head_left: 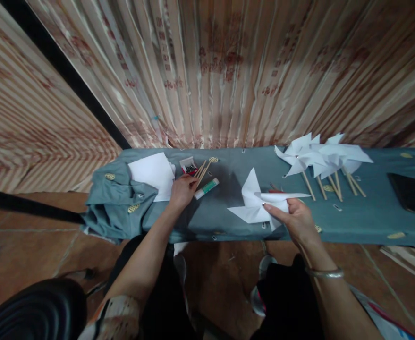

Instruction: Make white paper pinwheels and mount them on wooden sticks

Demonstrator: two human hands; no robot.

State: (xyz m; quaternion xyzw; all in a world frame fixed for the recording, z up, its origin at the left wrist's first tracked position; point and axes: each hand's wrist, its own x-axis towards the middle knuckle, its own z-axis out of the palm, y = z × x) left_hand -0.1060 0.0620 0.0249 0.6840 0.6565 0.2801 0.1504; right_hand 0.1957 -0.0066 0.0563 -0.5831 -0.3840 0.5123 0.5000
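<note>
Striped curtain [224, 71] fills the top. Right hand [297, 219] pinches a pinwheel [252, 200], centre-right; left hand [183, 191] is at sticks [204, 172], centre-left, its grip unclear.

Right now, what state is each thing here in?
Loose sticks: bunched at the left hand
Held pinwheel: folded, no stick visible, pinched by right hand
Other pinwheels: on sticks, overlapping
Small box: open
Glue stick: lying down, cap unclear
Paper: lying flat
Cloth: rumpled at left end
Phone, apparently: lying flat
</note>
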